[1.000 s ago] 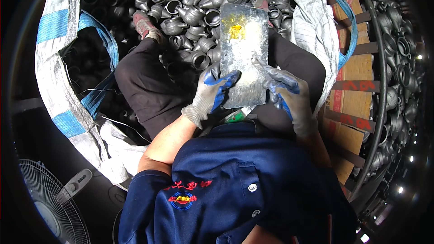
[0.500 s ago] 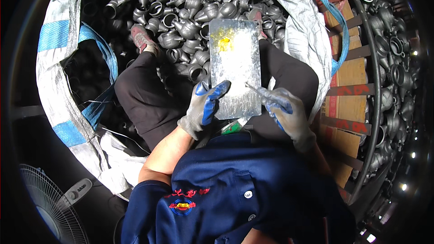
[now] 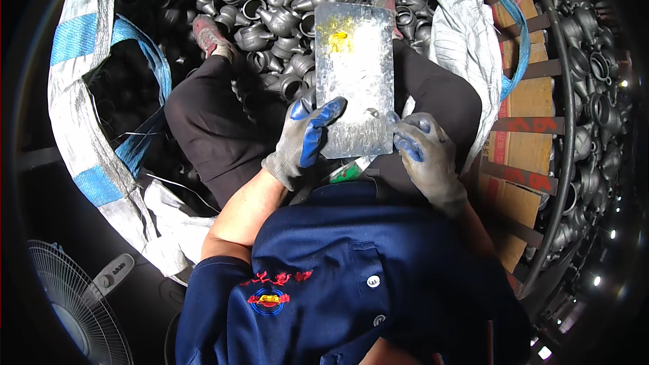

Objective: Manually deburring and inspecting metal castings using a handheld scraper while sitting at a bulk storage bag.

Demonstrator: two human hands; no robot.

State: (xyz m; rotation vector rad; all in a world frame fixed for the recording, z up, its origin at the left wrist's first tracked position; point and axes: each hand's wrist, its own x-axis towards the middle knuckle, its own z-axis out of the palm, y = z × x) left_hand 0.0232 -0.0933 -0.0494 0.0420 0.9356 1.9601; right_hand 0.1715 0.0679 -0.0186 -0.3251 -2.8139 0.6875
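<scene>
Your left hand (image 3: 302,132), in a grey glove with blue coating, holds the plate (image 3: 358,88) at the lower part of its left edge; the thumb lies across the face, and the other fingers are largely hidden. Your right hand (image 3: 424,152), gloved likewise, stands at the lower part of the plate's right edge with its fingers bent in and set narrow. A small dark piece (image 3: 372,113) shows on or just above the plate near these fingertips; whether your right hand grips it cannot be told.

The plate is oblong and pale, above your lap between your knees, long sides running away from you. A yellow smear (image 3: 340,40) marks its face toward the far left corner; the middle is washed out by glare, and the near end looks streaked.

Beyond the plate's far edge, grey metal parts (image 3: 280,21) lie heaped within a white bag (image 3: 71,118) with blue straps (image 3: 152,61). Your left shoe (image 3: 211,35) rests among them, left of the plate.

Outside the bag's right side you have cardboard (image 3: 527,108), then a dark curved rail (image 3: 569,111), with more parts past it. A fan (image 3: 78,314) stands outside the bag's near left side.
</scene>
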